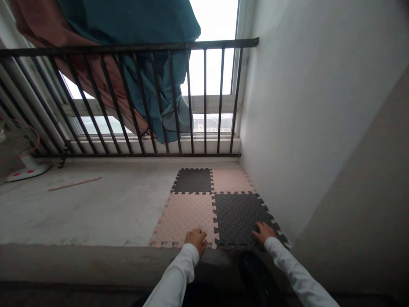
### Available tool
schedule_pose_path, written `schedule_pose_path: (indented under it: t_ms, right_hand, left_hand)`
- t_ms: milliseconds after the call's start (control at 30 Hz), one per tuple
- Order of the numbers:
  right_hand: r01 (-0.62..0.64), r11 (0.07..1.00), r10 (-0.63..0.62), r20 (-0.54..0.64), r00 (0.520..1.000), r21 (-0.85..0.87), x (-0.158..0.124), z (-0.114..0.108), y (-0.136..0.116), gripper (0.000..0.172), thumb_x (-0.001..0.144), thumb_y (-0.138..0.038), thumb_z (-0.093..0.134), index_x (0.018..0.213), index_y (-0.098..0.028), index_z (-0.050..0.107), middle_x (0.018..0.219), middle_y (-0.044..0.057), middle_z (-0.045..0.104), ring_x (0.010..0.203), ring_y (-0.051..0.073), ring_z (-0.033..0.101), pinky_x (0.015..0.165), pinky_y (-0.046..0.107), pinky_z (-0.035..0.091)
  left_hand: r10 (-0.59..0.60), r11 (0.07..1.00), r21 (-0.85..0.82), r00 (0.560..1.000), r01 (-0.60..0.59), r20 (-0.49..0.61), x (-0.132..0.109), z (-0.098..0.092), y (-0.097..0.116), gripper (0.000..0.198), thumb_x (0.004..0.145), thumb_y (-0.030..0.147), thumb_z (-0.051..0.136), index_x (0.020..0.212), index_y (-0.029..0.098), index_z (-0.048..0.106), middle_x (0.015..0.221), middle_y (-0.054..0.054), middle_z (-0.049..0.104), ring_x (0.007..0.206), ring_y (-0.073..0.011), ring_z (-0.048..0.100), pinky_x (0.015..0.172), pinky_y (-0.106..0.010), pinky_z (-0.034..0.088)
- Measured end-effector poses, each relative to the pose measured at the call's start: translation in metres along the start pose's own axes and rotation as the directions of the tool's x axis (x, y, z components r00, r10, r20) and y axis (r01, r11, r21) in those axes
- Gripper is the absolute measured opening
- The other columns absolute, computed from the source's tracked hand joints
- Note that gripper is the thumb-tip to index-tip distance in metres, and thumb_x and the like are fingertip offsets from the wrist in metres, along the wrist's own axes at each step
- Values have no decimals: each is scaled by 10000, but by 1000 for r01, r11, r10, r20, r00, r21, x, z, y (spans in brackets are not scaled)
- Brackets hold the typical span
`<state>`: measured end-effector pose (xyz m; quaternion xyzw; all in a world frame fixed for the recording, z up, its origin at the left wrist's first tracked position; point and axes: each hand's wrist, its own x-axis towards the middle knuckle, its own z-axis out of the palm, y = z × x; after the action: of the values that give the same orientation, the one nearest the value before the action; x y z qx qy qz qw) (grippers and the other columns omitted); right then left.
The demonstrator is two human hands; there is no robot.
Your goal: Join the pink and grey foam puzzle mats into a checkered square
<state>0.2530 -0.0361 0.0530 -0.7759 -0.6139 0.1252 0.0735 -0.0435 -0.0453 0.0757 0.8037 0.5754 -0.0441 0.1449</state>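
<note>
Four-square foam mat pieces lie interlocked on the ledge: a pink foam tile (188, 213) at near left, a dark grey foam tile (239, 213) at near right, another dark grey tile (192, 181) at far left and another pink tile (233, 181) at far right. My left hand (195, 239) rests at the front edge of the near pink tile, its fingers bent but apart, gripping nothing visible. On the near dark tile, close to its right edge, my right hand (265, 233) lies with fingers spread.
A white wall (303, 106) borders the mat on the right. Behind stands a dark metal railing (204, 100), with teal cloth (143, 25) and pink cloth (105, 81) hanging by the window. A fan (27, 168) and a thin stick (75, 183) are on the ledge (96, 217) at left.
</note>
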Motion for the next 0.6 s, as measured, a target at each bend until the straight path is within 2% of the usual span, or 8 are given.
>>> schedule_pose_path:
  t_ms: [100,200,300,400,500,600]
  right_hand:
    - [-16,994,28,114,993,-104,12,5,7,655,548,-380,638,1149,-157,510,1239,208,440,1149,360,383,914,473,327]
    - [39,988,-10,198,980,-147,18,4,12,782,438,-429,707,1160,-207,504,1220,173,472,1159,338,379,949,420,301]
    - [47,986,-15,201,979,-157,21,4,11,770,448,-453,702,1154,-218,508,1198,164,495,1165,326,374,953,415,295]
    - [12,985,20,184,983,-170,21,8,6,716,528,-474,648,1170,-200,491,1219,196,464,1160,356,368,905,473,324]
    - [-16,986,43,162,986,-168,20,12,3,711,541,-440,646,1187,-199,473,1267,220,403,1173,387,334,857,514,350]
    - [16,990,2,134,991,-138,19,12,5,638,553,-378,650,1148,-193,512,1252,211,428,1166,350,363,889,468,350]
  left_hand:
    - [62,998,-2,996,-62,58,-4,4,4,330,689,301,486,1007,247,557,1126,-70,518,1060,-224,459,851,-368,378]
    - [45,999,-5,996,-45,75,-6,1,6,313,690,236,472,992,241,555,1121,-73,517,1048,-216,467,837,-351,388]
    - [-32,999,9,994,31,100,-6,-3,13,319,726,185,422,1020,244,531,1110,-68,531,1017,-200,496,811,-329,405]
    - [-99,995,25,988,97,116,-5,-3,21,373,710,229,484,1081,194,494,1123,-111,530,1023,-244,497,804,-360,415]
    - [-129,992,27,987,127,97,-4,1,27,405,715,257,493,1105,148,477,1107,-149,541,1022,-269,498,817,-391,408]
    - [-154,988,17,985,153,73,-5,3,28,416,725,213,461,1137,158,449,1110,-149,540,1015,-256,506,805,-379,415]
